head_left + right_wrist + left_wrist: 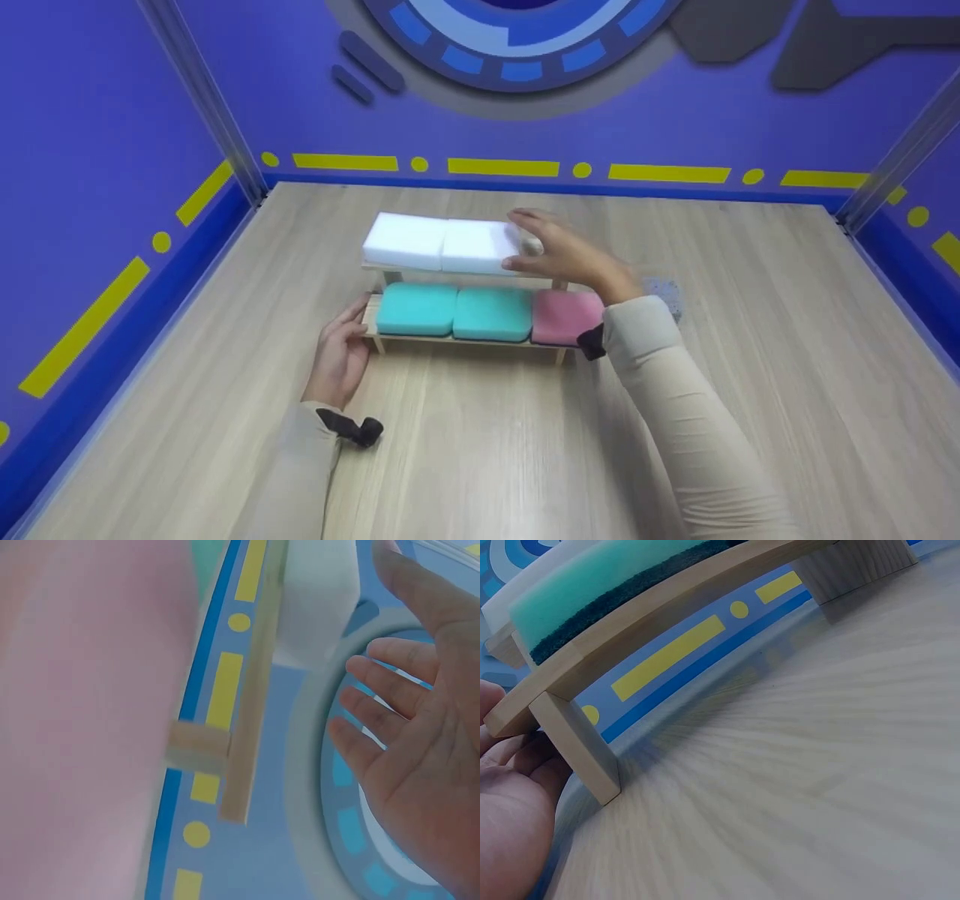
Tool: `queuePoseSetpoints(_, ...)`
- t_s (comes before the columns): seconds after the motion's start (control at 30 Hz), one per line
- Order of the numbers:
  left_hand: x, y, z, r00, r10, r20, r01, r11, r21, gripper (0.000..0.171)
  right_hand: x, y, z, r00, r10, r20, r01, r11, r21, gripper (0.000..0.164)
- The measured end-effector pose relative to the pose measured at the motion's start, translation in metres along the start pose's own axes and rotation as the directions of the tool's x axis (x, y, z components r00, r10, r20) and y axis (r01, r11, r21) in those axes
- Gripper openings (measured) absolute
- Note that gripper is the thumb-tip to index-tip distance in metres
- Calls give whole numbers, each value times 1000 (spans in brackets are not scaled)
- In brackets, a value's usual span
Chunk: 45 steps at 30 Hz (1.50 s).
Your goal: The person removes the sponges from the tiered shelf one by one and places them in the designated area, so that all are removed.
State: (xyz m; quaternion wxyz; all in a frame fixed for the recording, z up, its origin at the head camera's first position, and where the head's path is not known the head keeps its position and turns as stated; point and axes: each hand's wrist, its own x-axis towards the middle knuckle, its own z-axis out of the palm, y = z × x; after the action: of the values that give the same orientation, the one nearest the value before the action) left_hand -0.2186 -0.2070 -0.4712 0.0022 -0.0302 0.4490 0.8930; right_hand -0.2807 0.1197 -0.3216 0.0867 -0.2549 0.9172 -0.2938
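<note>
A two-tier wooden rack (370,319) stands on the table. My left hand (341,349) grips the left end of its lower shelf, fingers curled beneath the board (514,709). On that shelf lie two teal sponges (417,309) (493,313) with dark scouring undersides and a pink sponge (564,315) at the right. Two white sponges (405,240) (478,244) sit side by side on the upper shelf. My right hand (566,251) hovers at the right end of the upper shelf by the right white sponge, fingers spread and palm bare in the right wrist view.
A grey speckled block (664,294) lies on the table (787,315) to the right of the rack, partly hidden by my right sleeve. Blue printed walls (510,139) enclose the table at the back and sides.
</note>
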Motion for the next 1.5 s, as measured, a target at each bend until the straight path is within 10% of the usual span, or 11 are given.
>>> queuePoseSetpoints(1.5,-1,0,-2,1000,-5,12,5,1000,1,65,13,-16,21,999,27,-34,-29,998,-63,72)
